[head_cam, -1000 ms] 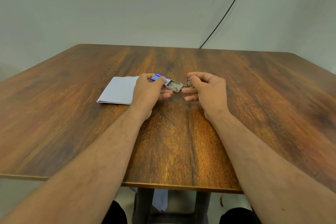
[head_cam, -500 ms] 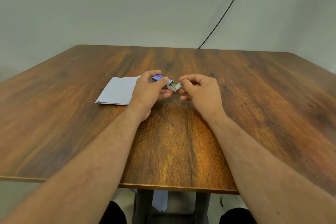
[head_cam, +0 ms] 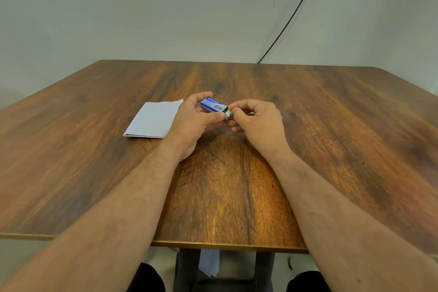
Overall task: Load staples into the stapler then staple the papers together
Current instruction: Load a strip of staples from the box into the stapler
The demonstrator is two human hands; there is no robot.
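My left hand (head_cam: pixel 194 123) grips a small blue staple box (head_cam: pixel 213 105) just above the middle of the wooden table (head_cam: pixel 225 197). The box's grey inner tray (head_cam: pixel 228 115) sticks out only a little at its right end. My right hand (head_cam: pixel 258 121) has curled fingers, and its thumb and forefinger pinch that tray end. White papers (head_cam: pixel 154 118) lie flat on the table to the left, partly under my left hand. Behind my right hand a metal part and a small blue tip (head_cam: pixel 281 117) peek out; it may be the stapler, mostly hidden.
A black cable (head_cam: pixel 291 16) runs down the wall to the table's far edge. The wall stands close behind the table. Table legs and a scrap of paper (head_cam: pixel 208 263) show below the near edge.
The inner tray, pulled well out a second ago, has slid almost fully back into the blue box. My right hand has moved left up against the box.
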